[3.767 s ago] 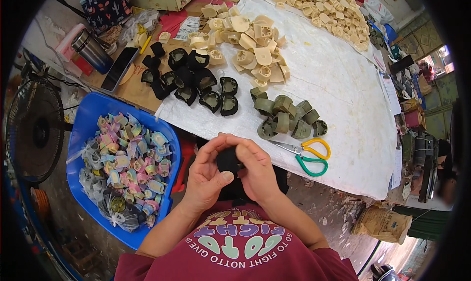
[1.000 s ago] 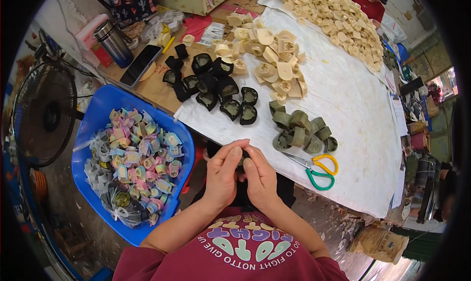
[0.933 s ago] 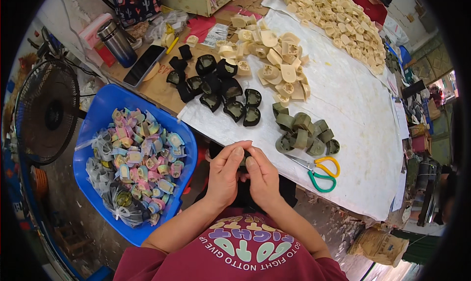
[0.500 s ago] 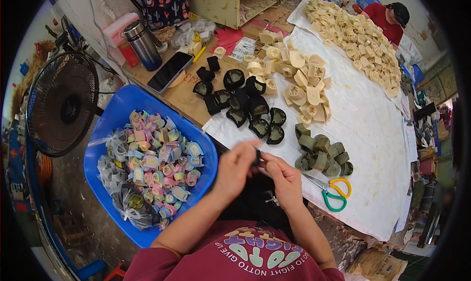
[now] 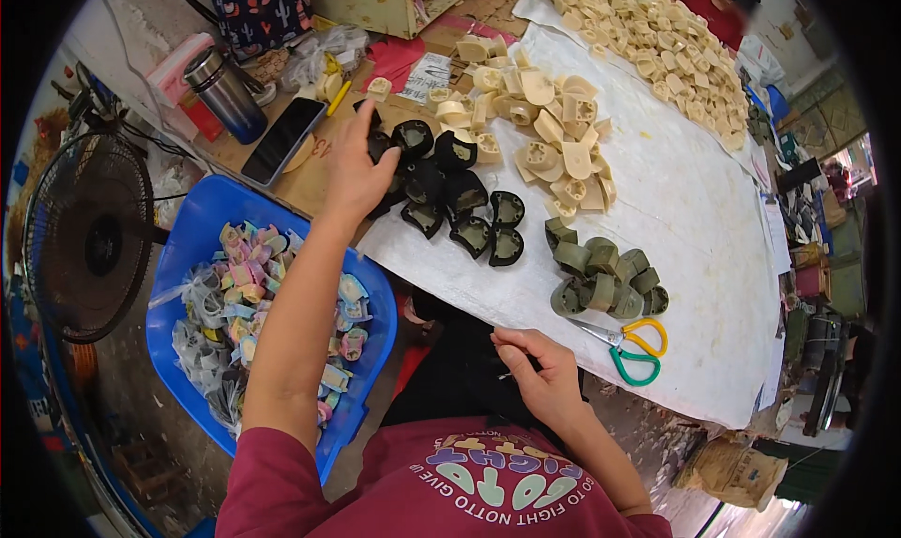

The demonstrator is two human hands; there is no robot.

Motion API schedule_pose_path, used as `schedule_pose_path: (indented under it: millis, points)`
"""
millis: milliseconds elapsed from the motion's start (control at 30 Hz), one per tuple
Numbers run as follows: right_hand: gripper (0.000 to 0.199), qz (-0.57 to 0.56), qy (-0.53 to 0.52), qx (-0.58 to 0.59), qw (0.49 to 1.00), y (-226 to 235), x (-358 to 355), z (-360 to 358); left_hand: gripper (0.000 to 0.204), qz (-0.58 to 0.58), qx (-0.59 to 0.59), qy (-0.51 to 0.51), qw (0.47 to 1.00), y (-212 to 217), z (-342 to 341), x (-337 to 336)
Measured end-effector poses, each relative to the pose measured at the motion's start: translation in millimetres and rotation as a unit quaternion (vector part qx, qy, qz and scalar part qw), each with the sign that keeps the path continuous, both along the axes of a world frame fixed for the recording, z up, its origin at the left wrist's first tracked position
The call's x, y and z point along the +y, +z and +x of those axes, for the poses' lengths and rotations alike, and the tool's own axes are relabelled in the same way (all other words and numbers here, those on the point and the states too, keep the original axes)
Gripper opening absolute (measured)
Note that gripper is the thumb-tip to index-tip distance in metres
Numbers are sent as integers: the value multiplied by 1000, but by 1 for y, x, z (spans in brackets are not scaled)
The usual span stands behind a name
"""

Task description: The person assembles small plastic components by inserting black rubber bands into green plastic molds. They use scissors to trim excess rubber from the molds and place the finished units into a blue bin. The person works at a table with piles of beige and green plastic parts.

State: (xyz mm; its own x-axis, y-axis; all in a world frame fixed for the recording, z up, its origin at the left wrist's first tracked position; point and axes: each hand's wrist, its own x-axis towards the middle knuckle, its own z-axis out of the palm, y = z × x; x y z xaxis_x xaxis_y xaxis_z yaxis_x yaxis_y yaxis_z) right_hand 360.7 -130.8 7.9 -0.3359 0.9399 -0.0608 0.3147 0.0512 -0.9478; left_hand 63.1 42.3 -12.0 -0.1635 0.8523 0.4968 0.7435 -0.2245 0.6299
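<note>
Black moulded heel pieces [image 5: 457,195] lie clustered on a white woven sheet [image 5: 694,219] spread over the worktable. Left hand [image 5: 357,167] is stretched out to the near-left edge of that cluster, fingers curled down onto a black piece; whether it actually has one pinched, cannot tell, since the palm faces away. Right hand [image 5: 542,376] sits low, close to the body over dark fabric in the lap, fingers loosely bent, thumb and forefinger nipped together on something thin and pale, too small to identify. Cream heel pieces [image 5: 540,130] are heaped just beyond the black ones, touching them at the far side; a second, larger spread of cream pieces [image 5: 648,54] runs along the far edge of the sheet. Olive-green heel pieces [image 5: 605,280] form a small group to the right of the black set, slightly apart. Scissors with yellow and green handles [image 5: 624,345] lie just in front of the olive group, near the right hand. Blue plastic tub [image 5: 202,223] of pastel-coloured pieces in clear wrappers stands to the left, under the left forearm. Beyond it on bare wood: a dark smartphone [image 5: 282,139], a steel tumbler [image 5: 223,92]. A black fan [image 5: 89,238] stands at far left.
</note>
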Motion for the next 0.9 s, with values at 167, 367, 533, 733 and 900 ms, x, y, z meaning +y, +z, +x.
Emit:
schedule_pose_path:
  millis: [167,367,533,733,900]
  points:
    - [17,-12,-8,-87,996,-14,-20,16,67,35,-117,33,992,14,-5,-48]
    - [16,100,69,-220,968,-48,-43,14,49,77,77,108,988,15,14,-144]
    - [14,137,75,-245,957,-56,-41,16,43,41,54,25,997,8,56,-200]
    - [15,35,-45,-106,993,-59,-51,39,39,-53,-21,-53,997,-15,91,-228]
    - [18,-88,-86,-69,990,-47,-64,51,35,-105,-38,-74,991,-21,105,-235]
